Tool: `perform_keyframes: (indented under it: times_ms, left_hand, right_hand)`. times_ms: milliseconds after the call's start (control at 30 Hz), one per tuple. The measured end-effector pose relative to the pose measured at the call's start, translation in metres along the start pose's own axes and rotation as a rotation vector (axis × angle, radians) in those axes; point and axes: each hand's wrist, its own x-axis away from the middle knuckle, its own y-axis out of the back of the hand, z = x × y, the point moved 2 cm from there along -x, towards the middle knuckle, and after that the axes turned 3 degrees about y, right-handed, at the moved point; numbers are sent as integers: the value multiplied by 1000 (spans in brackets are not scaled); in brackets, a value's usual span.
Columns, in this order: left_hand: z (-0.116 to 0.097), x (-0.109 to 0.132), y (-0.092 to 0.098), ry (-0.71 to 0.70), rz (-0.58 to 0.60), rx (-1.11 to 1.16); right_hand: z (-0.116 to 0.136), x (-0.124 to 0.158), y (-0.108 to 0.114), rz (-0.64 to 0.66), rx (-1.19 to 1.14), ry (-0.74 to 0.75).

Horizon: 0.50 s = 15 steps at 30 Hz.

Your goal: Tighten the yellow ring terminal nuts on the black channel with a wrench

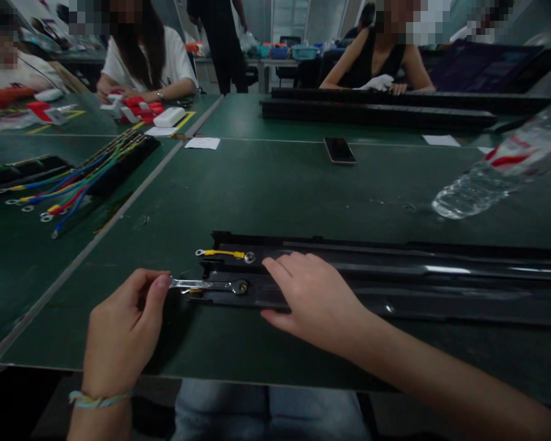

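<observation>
My left hand (pixel 128 318) pinches the end of a silver wrench (pixel 202 285) between thumb and fingers. The wrench's ring end sits around a bolt (pixel 243 286) on the nearer of two long black channels (pixel 316 293). Part of a yellow lug wire shows under the wrench. On the farther channel (pixel 275 250), a short yellow wire (pixel 224 253) with ring lugs is fixed at a bolt, its free lug sticking out to the left. My right hand (pixel 307 294) lies across the channels just right of the bolts, thumb at the near edge, fingers spread, pressing on them.
A clear plastic bottle (pixel 491 171) lies at the right, with a phone (pixel 340 150) farther back. Bundled coloured wires (pixel 78 190) with lugs are at the left. More black channels (pixel 376 115) lie across the table, where people sit.
</observation>
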Motion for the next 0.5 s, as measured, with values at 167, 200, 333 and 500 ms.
perform_keyframes:
  times_ms: [167, 200, 333, 500]
  left_hand:
    - [-9, 6, 1, -49, -29, -244]
    - [-10, 8, 0, -64, -39, -282]
    - [-10, 13, 0, -123, -147, -337]
    - [-11, 14, -1, -144, -164, -299]
  right_hand:
    - [1, 1, 1, -5, -3, -1]
    - [1, 1, 1, -4, -5, -2]
    - [1, 0, 1, 2, -7, -5]
    - [0, 0, 1, 0, -6, -2]
